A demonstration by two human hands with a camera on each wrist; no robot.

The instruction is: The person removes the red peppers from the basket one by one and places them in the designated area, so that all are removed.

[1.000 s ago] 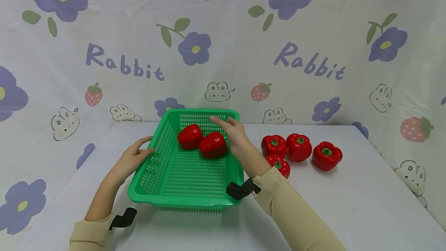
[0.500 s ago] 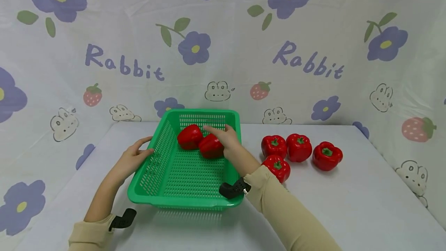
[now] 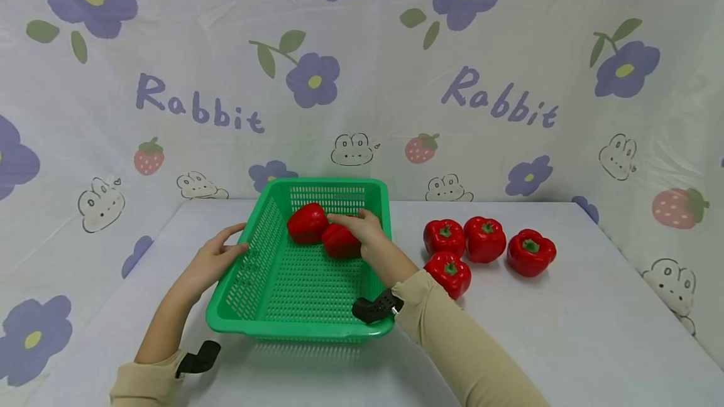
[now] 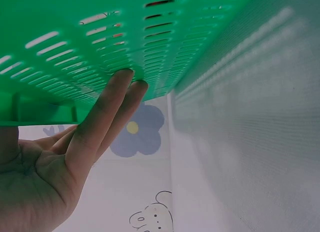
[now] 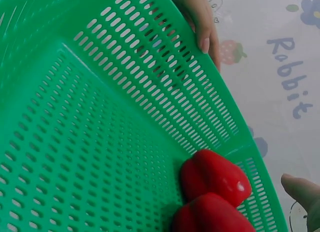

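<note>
A green slotted basket (image 3: 294,328) stands mid-table with two red peppers in it. My right hand (image 3: 362,230) reaches over the basket's right wall, and its fingers lie across the top of the nearer pepper (image 3: 338,245), which touches the farther pepper (image 3: 305,223). In the right wrist view both peppers (image 5: 215,174) sit in the basket's corner, and one fingertip (image 5: 300,189) shows apart from them. My left hand (image 3: 212,259) presses straight fingers (image 4: 112,99) against the outside of the basket's left wall (image 4: 100,42).
Several more red peppers lie on the white table right of the basket, the closest one (image 3: 450,272) beside my right forearm. A flower-and-rabbit printed cloth (image 3: 509,105) backs the table. The table's right edge runs past the peppers.
My right hand has come down from above the basket's far right corner onto the nearer pepper, which has shifted slightly left. The left hand and the basket have stayed put.
</note>
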